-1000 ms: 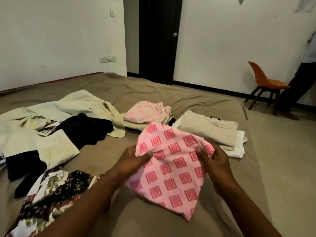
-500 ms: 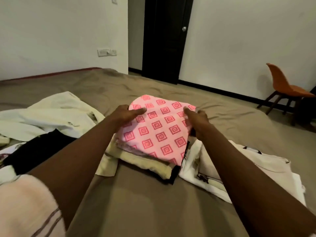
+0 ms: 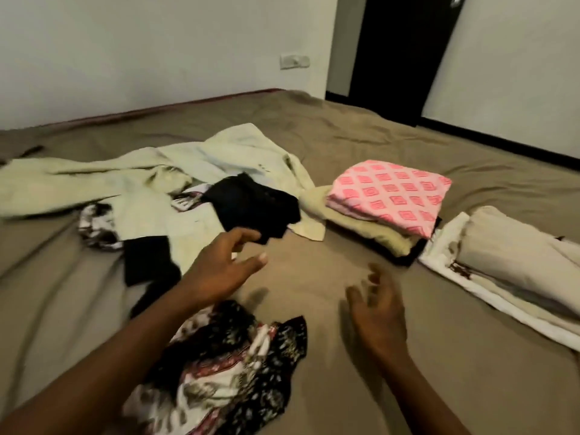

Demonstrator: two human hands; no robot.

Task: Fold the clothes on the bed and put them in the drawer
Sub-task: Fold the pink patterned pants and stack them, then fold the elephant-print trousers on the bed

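Hands over bed point(image 3: 314, 127): left hand point(image 3: 222, 268) and right hand point(image 3: 376, 312) empty, fingers loosely spread; pink cloth point(image 3: 389, 196) tops far-right stack point(image 3: 373, 235).

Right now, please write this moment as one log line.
left hand: open, near black garment | right hand: open, above bed | pink patterned cloth: folded, atop stack | floral garment: unfolded

— How many folded stacks on that taupe-sheeted bed point(image 3: 345, 146)?
— Two. One at one o'clock, topped by a pink diamond-print folded cloth point(image 3: 392, 196); one at two o'clock, a beige folded garment point(image 3: 514, 252) on white folded fabric point(image 3: 445, 262).
— Loose pieces?
— Five: one crumpled cream jacket point(image 3: 125, 177) at eleven; a rumpled black cloth point(image 3: 254, 208) at twelve, a flat black strip point(image 3: 147, 262) at ten; a black-and-white floral garment point(image 3: 226, 372) nearest, a smaller floral bundle point(image 3: 94, 229) at ten.
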